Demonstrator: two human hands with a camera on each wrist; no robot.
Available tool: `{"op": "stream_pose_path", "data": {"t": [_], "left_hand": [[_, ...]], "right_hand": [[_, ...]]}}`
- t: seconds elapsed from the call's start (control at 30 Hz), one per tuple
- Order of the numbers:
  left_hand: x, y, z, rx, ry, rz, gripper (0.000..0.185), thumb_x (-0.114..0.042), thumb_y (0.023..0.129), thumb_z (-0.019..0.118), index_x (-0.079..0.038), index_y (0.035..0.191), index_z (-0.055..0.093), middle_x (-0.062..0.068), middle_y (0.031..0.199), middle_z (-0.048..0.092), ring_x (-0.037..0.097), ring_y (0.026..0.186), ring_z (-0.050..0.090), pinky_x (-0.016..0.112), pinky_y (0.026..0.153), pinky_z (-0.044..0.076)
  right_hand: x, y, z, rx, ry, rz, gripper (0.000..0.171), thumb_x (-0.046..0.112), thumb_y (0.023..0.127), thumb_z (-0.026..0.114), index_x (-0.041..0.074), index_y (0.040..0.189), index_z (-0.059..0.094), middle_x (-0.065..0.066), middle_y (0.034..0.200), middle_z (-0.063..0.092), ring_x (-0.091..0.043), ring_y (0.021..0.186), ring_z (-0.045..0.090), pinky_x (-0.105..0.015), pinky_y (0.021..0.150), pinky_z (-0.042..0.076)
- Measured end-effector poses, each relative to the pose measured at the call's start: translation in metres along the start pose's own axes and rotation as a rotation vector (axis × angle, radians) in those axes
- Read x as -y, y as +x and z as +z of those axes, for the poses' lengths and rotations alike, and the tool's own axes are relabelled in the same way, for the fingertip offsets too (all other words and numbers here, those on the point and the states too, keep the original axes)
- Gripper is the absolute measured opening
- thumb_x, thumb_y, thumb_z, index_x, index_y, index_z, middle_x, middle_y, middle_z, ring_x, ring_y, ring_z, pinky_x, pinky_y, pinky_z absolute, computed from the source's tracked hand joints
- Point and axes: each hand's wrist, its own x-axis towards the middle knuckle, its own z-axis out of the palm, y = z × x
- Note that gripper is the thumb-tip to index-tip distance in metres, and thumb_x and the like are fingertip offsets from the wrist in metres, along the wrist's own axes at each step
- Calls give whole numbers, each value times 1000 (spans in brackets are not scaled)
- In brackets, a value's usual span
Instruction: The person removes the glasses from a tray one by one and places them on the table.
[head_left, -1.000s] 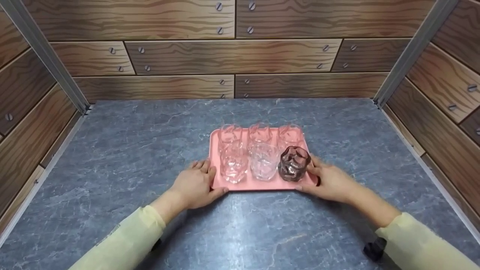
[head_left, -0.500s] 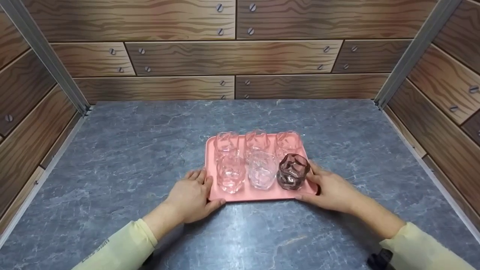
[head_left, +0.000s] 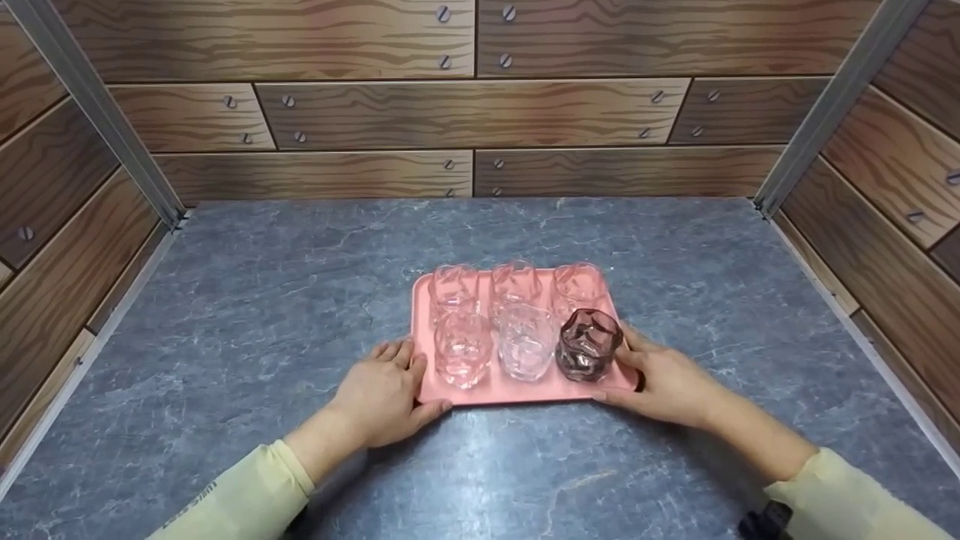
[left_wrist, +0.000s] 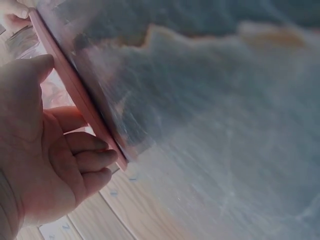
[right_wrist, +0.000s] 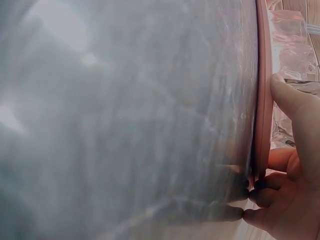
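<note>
Nearly nothing has shifted in the last half second: the pink tray [head_left: 525, 390] sits where it was, after drawing nearer a second ago. Left hand [head_left: 382, 394] and right hand [head_left: 664, 382] grip its side edges, thumbs on the rim. Between them stand five clear glasses [head_left: 463, 349] and, nearest the right hand, a dark tinted glass [head_left: 587, 343], on the grey tabletop [head_left: 262, 300].

Pink tray [head_left: 517, 391], 5 seemingly clear glasses [head_left: 527, 341], 1 smoky purple glass [head_left: 588, 344], grey marbled counter [head_left: 300, 285]
</note>
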Motion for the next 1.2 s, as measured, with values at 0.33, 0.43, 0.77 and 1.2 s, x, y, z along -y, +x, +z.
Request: {"op": "stream_pose_path", "data": {"t": [0.33, 0.43, 0.77, 1.2], "left_hand": [[4, 3, -3, -81, -8, 20, 80, -64, 102, 56, 9, 133, 64, 35, 142, 59, 49, 135, 56, 60, 117, 41], [3, 5, -4, -149, -17, 2, 78, -65, 101, 56, 6, 132, 66, 32, 139, 63, 48, 132, 59, 61, 114, 44], [-14, 19, -15, -458, -160, -131, 85, -68, 90, 71, 3, 136, 68, 21, 126, 74, 38, 118, 70, 58, 110, 50], [-35, 34, -7, -540, -435, -316, 97, -67, 78, 85, -1, 145, 61, 18, 111, 76, 40, 103, 72, 56, 92, 59]], "right_hand": [[0, 2, -3, 20, -1, 28, 98, 75, 89, 70, -6, 142, 61, -30, 163, 34, -58, 131, 54, -67, 107, 47], [0, 1, -3, 30, 1, 37, 98, 75, 88, 70, -6, 142, 61, -29, 164, 34, -57, 132, 53, -67, 107, 47], [-1, 3, -6, 41, 24, 37, 100, 76, 86, 72, -7, 140, 63, -31, 162, 36, -50, 117, 65, -62, 100, 54], [-2, 2, -4, 63, 39, 80, 106, 81, 83, 69, -7, 142, 61, -28, 165, 32, -52, 124, 61, -65, 105, 51]]}}
